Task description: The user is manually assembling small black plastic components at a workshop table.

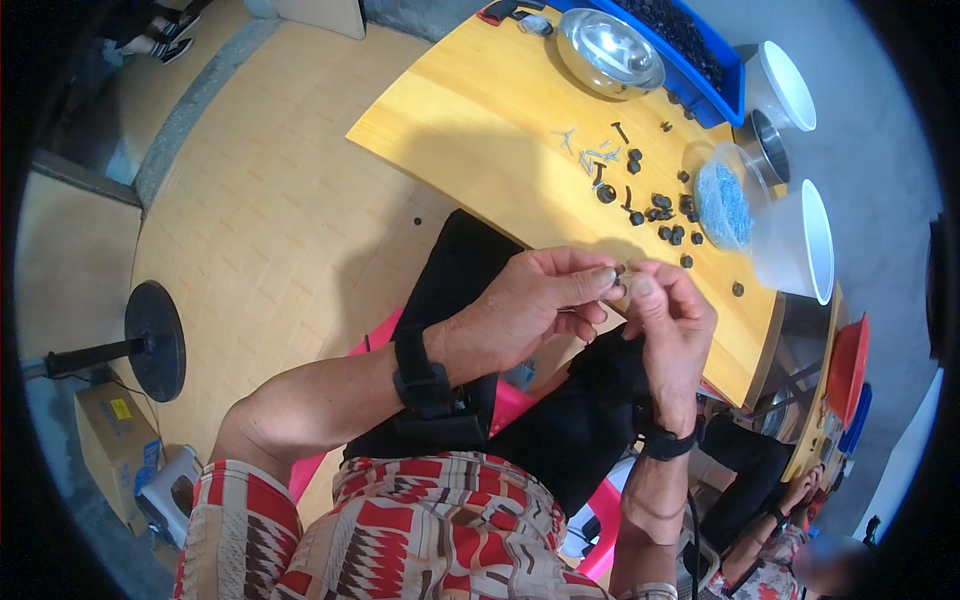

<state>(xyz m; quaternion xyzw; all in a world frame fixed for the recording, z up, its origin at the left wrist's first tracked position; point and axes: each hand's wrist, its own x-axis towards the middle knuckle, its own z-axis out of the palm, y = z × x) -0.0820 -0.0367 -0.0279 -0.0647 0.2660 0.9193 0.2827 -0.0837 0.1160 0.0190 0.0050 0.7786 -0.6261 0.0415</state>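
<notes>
My left hand (pixel 545 305) and my right hand (pixel 672 315) meet at the near edge of the wooden table (pixel 480 130). The left thumb and forefinger pinch a small dark part (pixel 617 281), mostly covered by the fingertips. My right thumb and forefinger are pinched against the same spot; whether they grip that part or something else is hidden. Beyond the hands lie several black knob-like pieces (pixel 678 235) and black T-shaped pieces (pixel 600 173). Thin silvery pins (pixel 590 156) are scattered beside them.
A clear bag of small blue pieces (pixel 725 205) stands right of the black parts. Behind are a steel bowl (pixel 608 60), a blue crate (pixel 733 100) of black parts and white tubs (pixel 817 245). Another person's hand (pixel 800 488) is at the lower right.
</notes>
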